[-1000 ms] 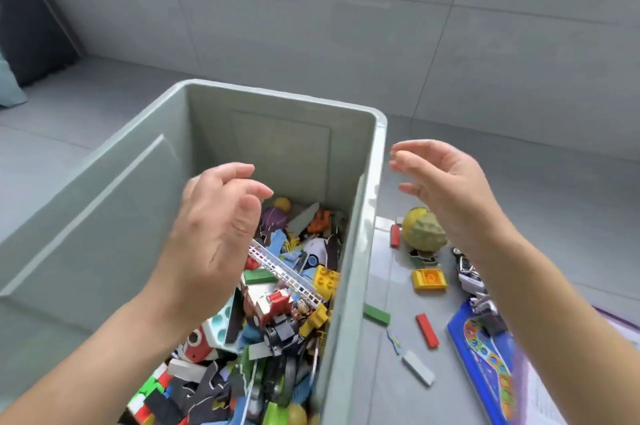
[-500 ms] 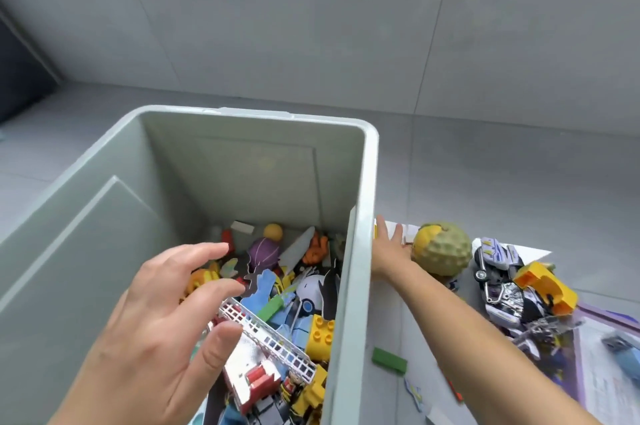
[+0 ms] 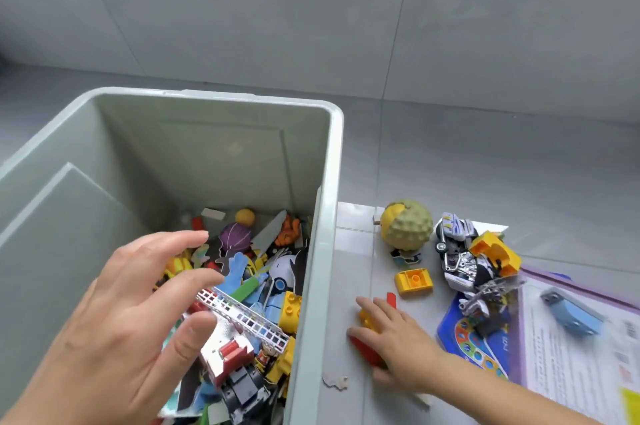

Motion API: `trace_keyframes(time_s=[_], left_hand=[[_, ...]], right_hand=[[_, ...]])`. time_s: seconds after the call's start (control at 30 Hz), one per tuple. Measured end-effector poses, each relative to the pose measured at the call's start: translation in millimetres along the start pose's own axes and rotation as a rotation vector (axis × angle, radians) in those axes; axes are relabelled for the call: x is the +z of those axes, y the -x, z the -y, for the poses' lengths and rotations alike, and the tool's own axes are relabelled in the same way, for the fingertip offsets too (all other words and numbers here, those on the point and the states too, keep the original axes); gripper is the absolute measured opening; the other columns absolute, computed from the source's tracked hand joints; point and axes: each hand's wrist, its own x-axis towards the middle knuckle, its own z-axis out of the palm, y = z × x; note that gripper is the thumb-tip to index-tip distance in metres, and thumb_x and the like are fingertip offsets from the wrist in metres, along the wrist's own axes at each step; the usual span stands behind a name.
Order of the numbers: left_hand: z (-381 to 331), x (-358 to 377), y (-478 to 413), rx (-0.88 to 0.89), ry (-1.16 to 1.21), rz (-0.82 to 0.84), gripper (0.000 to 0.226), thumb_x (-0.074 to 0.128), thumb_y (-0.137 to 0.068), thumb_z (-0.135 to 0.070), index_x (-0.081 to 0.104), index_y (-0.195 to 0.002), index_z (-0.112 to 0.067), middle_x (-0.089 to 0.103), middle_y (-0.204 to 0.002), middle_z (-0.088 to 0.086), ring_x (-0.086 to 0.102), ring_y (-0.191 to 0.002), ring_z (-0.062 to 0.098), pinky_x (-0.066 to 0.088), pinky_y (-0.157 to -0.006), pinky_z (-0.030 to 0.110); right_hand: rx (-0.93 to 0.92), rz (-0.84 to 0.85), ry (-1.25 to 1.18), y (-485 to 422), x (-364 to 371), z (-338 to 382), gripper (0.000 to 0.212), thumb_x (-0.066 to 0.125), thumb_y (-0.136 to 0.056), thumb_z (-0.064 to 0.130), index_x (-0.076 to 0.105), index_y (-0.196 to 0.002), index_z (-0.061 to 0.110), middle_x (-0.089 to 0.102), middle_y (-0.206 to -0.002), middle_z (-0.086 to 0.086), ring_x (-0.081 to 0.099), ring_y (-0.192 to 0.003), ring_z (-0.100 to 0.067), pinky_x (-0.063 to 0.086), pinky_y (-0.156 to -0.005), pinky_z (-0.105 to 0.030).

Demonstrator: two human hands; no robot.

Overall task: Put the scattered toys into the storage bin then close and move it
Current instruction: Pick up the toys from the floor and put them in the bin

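Grey floor tiles (image 3: 485,164) stretch ahead of the left hand (image 3: 138,320) and the right hand (image 3: 391,338), meeting a grey tiled wall (image 3: 242,26) farther off. Just ahead of the right hand a glossy white sheet (image 3: 353,244) lies flat on the floor. To that hand's right lies a printed page (image 3: 571,365) with a purple border.

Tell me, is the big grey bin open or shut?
Open. No lid sits on the storage bin; its rim is bare and the toys piled inside show, with the left hand hovering over them.
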Motion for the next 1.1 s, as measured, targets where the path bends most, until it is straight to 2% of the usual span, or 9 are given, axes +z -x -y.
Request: trace_keyframes(time_s=[0.1, 0.23, 0.37, 0.57, 0.77, 0.87, 0.97, 1.03, 1.1], left_hand=[[0.3, -2.9, 0.4, 0.005, 0.006, -0.007, 0.066, 0.016, -0.097, -0.056, 0.07, -0.101, -0.017, 0.05, -0.132, 0.005, 0.036, -0.125, 0.018, 0.028, -0.097, 0.032], [-1.7, -4.3, 1.7, 0.003, 0.028, -0.012, 0.065, 0.016, -0.097, -0.056, 0.068, -0.101, -0.017, 0.05, -0.13, 0.007, 0.038, -0.125, 0.023, 0.034, -0.093, 0.039], [-2.5, -3.1, 1.1, 0.019, 0.045, 0.012, 0.066, 0.017, -0.097, -0.056, 0.068, -0.102, -0.016, 0.051, -0.13, 0.008, 0.04, -0.124, 0.026, 0.038, -0.092, 0.042], [-2.2, 0.1, 1.3, 0.017, 0.095, 0.014, 0.064, 0.018, -0.097, -0.055, 0.068, -0.098, -0.016, 0.051, -0.127, 0.008, 0.04, -0.123, 0.027, 0.038, -0.093, 0.041], [-1.8, 1.5, 1.6, 0.038, 0.095, 0.012, 0.064, 0.018, -0.097, -0.055, 0.068, -0.097, -0.015, 0.051, -0.127, 0.009, 0.038, -0.124, 0.024, 0.031, -0.095, 0.032], [-0.9, 0.0, 1.3, 0.031, 0.107, -0.009, 0.063, 0.018, -0.097, -0.054, 0.068, -0.098, -0.015, 0.051, -0.127, 0.008, 0.038, -0.124, 0.024, 0.029, -0.095, 0.03], [-1.4, -2.7, 0.5, 0.0, 0.109, -0.053, 0.059, 0.021, -0.097, -0.05, 0.068, -0.097, -0.014, 0.051, -0.128, 0.008, 0.038, -0.125, 0.024, 0.028, -0.094, 0.028], [-1.5, -5.8, -0.5, -0.052, 0.115, -0.117, 0.056, 0.023, -0.097, -0.046, 0.068, -0.095, -0.014, 0.052, -0.127, 0.008, 0.039, -0.124, 0.023, 0.029, -0.092, 0.027], [-0.5, -9.4, -1.2, -0.108, 0.117, -0.197, 0.054, 0.024, -0.097, -0.044, 0.068, -0.094, -0.012, 0.053, -0.124, 0.008, 0.04, -0.121, 0.023, 0.029, -0.09, 0.026]], right_hand=[[-0.031, 0.006, -0.097, 25.8, -1.3, -3.0, 0.07, 0.058, -0.074, 0.044, 0.034, -0.139, 0.037, 0.0, -0.159, -0.007, 0.012, -0.146, -0.027, 0.024, -0.113, -0.038], [-0.038, 0.08, 0.002, 31.7, -4.9, 1.2, 0.093, 0.072, -0.065, 0.056, 0.021, -0.141, 0.045, -0.008, -0.158, -0.004, 0.007, -0.143, -0.027, 0.032, -0.106, -0.043], [-0.047, 0.046, 0.126, 36.8, 4.1, 2.3, 0.073, 0.069, -0.074, 0.031, 0.03, -0.135, 0.041, 0.011, -0.151, -0.008, 0.025, -0.132, -0.031, 0.046, -0.085, -0.038], [0.036, 0.122, -0.004, 46.6, 9.4, -7.1, 0.054, 0.066, -0.077, 0.035, 0.042, -0.124, 0.033, 0.023, -0.136, -0.01, 0.05, -0.109, -0.031, 0.049, -0.078, -0.034], [0.087, 0.08, -0.111, 58.8, 14.9, -8.4, 0.047, 0.065, -0.075, 0.033, 0.045, -0.117, 0.032, 0.024, -0.133, -0.005, 0.054, -0.083, -0.024, 0.05, -0.068, -0.03], [0.171, -0.032, -0.292, 66.5, -0.3, -13.0, 0.042, 0.067, -0.074, 0.03, 0.05, -0.113, 0.031, 0.03, -0.126, -0.002, 0.056, -0.085, -0.024, 0.048, -0.066, -0.023], [0.238, -0.293, -0.628, 72.1, -56.1, -7.3, 0.038, 0.077, -0.073, 0.019, 0.056, -0.103, 0.031, 0.04, -0.116, -0.004, 0.06, -0.091, -0.023, 0.052, -0.072, -0.02], [0.136, -0.491, -0.971, 77.9, -116.2, 15.6, 0.04, 0.08, -0.071, 0.008, 0.058, -0.096, 0.03, 0.055, -0.104, -0.007, 0.065, -0.079, -0.018, 0.055, -0.067, -0.023], [-0.106, -0.557, -1.286, 88.5, -174.7, 54.7, 0.04, 0.077, -0.068, 0.004, 0.057, -0.093, 0.028, 0.064, -0.082, 0.0, 0.062, -0.062, -0.012, 0.053, -0.056, -0.025]])
